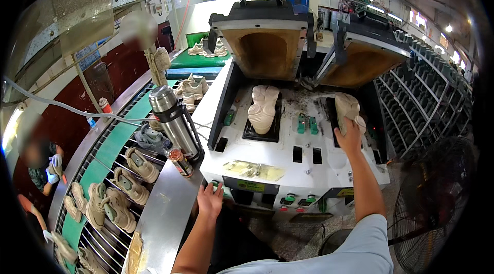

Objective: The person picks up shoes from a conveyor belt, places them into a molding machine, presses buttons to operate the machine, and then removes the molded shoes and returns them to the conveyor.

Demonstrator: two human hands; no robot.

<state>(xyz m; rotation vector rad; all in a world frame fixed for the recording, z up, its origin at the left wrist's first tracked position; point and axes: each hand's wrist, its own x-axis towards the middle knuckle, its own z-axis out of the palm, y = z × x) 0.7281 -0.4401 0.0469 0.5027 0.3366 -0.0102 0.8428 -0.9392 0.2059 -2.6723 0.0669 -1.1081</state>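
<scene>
My right hand (351, 137) reaches across the machine and grips the near end of a pale shoe (346, 105), its fingers against the side of the shoe. This shoe lies sole up on the right pad. A second cream shoe (262, 109) rests sole up on the black left pad (277, 129); neither hand touches it. Down by the machine's front left corner is my left hand (209, 201), palm up with fingers apart, close to a green button (216, 185). Both padded lids, the left lid (262, 42) and the right lid (363, 58), are raised.
Beige shoes (133, 184) line a roller conveyor (98, 171) on the left. A steel flask (175, 119) and a small bottle (178, 160) stand beside the machine (329, 171). A fan (437, 202) and shoe racks (419, 94) are at right. A gloved co-worker (43, 166) is far left.
</scene>
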